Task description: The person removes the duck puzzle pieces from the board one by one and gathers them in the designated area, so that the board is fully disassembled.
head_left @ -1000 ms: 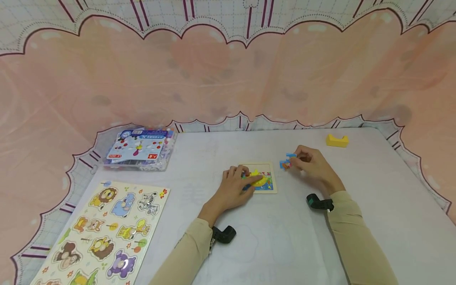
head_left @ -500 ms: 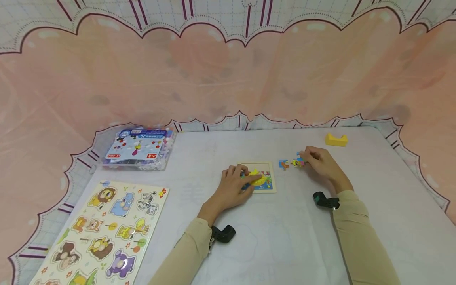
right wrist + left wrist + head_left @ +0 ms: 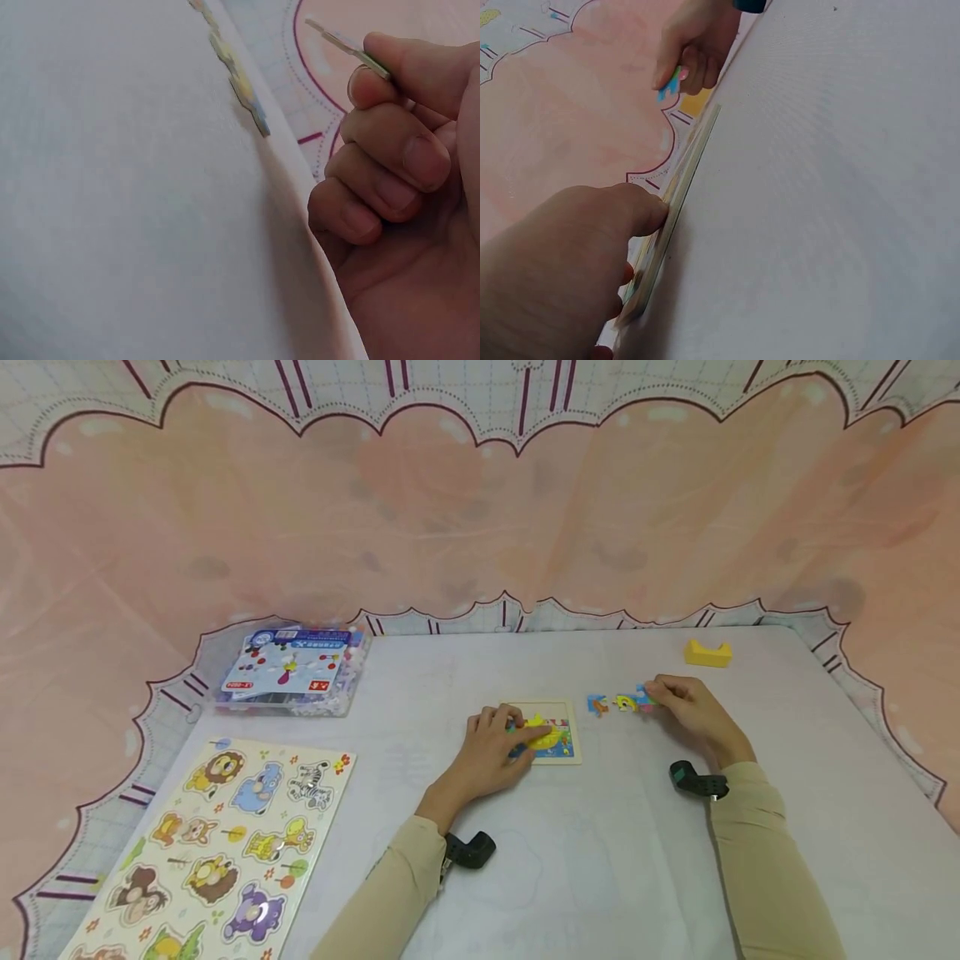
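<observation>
My left hand (image 3: 491,752) rests on a small wooden jigsaw puzzle (image 3: 567,753) with a yellow picture, its index finger lying straight across it. In the left wrist view the thumb touches the near edge of the puzzle board (image 3: 681,199). Part of the picture is hidden beneath the hand. To the right, my right hand (image 3: 693,710) pinches a blue and pink jigsaw piece (image 3: 349,49) between thumb and index finger, the other fingers curled in. Held just above the table, it is close to a yellow loose piece (image 3: 624,702); a blue and orange piece (image 3: 597,705) lies further left.
A yellow notched block (image 3: 708,653) stands at the back right. At the back left is a clear plastic box (image 3: 292,672) with a printed blue card. A large animal puzzle board (image 3: 247,827) lies at the front left on the white tabletop (image 3: 600,860).
My right hand has moved to the right, off the blue and orange piece, and now holds a piece above the table at the right of the loose pieces. The left hand stays in place.
</observation>
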